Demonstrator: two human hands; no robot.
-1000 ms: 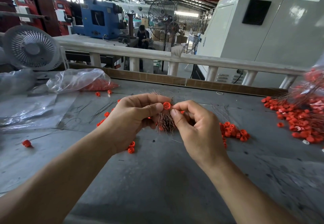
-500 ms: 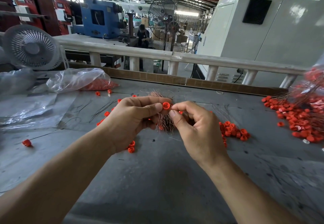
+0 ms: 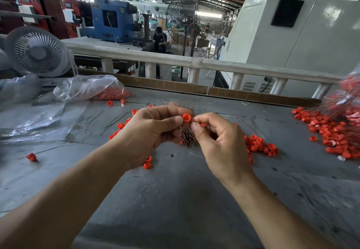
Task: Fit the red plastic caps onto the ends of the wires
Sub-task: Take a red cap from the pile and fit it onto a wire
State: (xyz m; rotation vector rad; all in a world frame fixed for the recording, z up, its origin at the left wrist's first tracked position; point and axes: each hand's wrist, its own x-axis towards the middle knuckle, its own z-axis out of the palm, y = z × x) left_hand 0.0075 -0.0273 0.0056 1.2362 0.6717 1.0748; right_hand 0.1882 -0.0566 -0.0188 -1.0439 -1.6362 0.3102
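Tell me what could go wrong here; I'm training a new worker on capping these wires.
1. The red cap is pinched only at the fingertips of the left hand and right hand; it could pop out and land among the loose caps.
2. The left hand also holds a wire bundle; thin strands may slip free while the fingers work.
3. Which wire enters the cap is hard to see, so it could seat badly.

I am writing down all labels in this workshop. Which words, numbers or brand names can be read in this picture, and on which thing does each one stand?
None can be read.
White sheets on the red cabinets: text, if any, too blurred.
Blue machine: no legible mark.
White machine housing: no writing shows.
Red cap between the left hand and right hand: no visible mark.
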